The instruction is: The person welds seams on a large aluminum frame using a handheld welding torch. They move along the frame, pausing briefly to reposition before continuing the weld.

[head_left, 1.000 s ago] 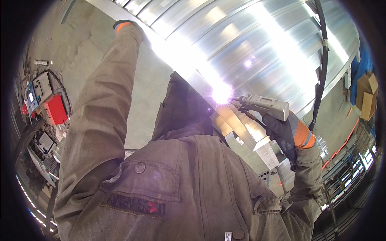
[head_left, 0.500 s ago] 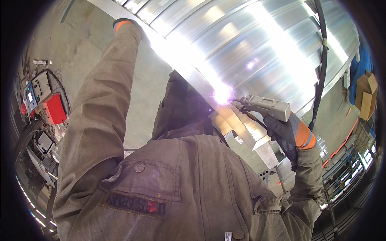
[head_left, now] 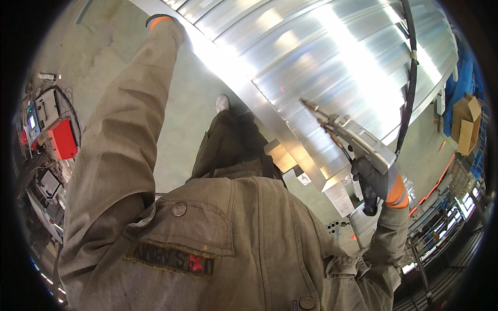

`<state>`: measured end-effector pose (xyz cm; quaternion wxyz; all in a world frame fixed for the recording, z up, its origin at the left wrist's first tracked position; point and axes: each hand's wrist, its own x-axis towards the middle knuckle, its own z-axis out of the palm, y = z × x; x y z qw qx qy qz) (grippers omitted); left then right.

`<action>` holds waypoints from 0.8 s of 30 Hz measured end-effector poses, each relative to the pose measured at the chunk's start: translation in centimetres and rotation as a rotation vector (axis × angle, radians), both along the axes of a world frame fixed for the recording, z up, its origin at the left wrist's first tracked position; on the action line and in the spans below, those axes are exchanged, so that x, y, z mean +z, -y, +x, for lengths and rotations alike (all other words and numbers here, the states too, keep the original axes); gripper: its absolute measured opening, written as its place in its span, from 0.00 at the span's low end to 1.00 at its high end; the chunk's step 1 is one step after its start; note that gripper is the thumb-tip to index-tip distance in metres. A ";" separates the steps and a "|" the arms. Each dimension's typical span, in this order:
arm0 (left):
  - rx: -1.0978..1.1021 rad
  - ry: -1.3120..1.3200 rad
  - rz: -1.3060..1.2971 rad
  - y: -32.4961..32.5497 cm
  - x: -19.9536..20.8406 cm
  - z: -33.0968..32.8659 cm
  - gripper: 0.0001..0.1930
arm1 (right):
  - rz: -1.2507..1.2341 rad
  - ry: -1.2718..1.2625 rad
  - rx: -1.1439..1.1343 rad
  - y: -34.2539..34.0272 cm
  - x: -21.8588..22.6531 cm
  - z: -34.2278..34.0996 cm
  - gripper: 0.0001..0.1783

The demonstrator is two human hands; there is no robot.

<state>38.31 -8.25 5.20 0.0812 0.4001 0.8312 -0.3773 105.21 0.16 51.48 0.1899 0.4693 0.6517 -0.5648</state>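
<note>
A large ribbed panel of shiny bare metal [head_left: 306, 67] fills the upper right, with a flat rail [head_left: 275, 120] along its near edge. My right hand [head_left: 374, 179], in a dark glove with an orange and grey cuff, is closed round a handheld welding torch [head_left: 363, 142]. The torch's nozzle points up and left over the panel, with no arc at its tip. A small red dot shows on the metal left of the tip. At the panel's far left edge is my left hand [head_left: 160, 22], gloved with an orange cuff; the sleeve and glare hide its fingers.
A thick black cable [head_left: 411, 72] runs down across the panel's right side. Below the rail's near end are metal brackets [head_left: 282, 155]. On the left stand a machine with a small screen [head_left: 33, 123] and a red box [head_left: 63, 139]. An open cardboard carton [head_left: 466, 124] sits at far right.
The bright welding arc has gone out. My right hand has drawn the torch back, away from the rail, and its nozzle has tilted upward. My left hand stays at the panel's edge.
</note>
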 end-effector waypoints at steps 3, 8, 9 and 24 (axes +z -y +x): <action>0.055 0.052 0.094 0.0 -0.9 0.4 0.19 | 0.253 -0.016 0.072 3.1 0.8 0.6 0.20; 0.368 0.240 0.628 0.4 -1.6 1.9 0.23 | 0.722 -0.121 0.306 11.3 -0.1 -1.4 0.23; 0.530 0.347 0.838 1.0 -1.1 3.0 0.24 | 0.631 -0.118 0.283 13.2 -0.1 -2.1 0.28; 1.265 2.562 0.722 38.0 22.2 43.9 0.23 | 0.540 -0.030 0.505 30.9 -13.1 -7.2 0.30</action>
